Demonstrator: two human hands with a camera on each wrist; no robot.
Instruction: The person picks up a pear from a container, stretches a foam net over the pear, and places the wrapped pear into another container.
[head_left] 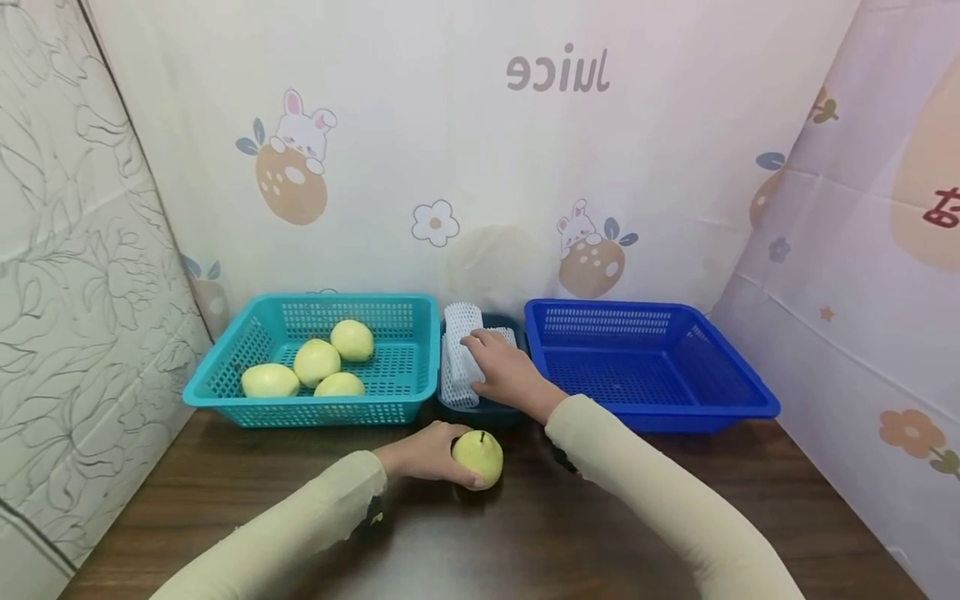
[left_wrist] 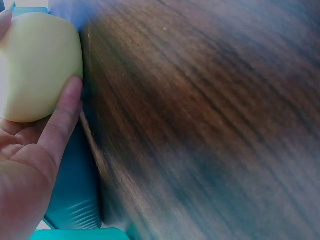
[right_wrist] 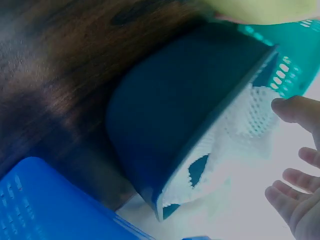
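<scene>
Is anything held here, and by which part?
A pear, gripped by its sides in the left hand; whether the right hand grips a foam net cannot be told.

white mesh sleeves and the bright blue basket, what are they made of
White mesh sleeves: probably soft plastic foam, matte, judging by the puffy open netting. Bright blue basket: most likely moulded plastic, slightly glossy, given its smooth rim and regular slots.
</scene>
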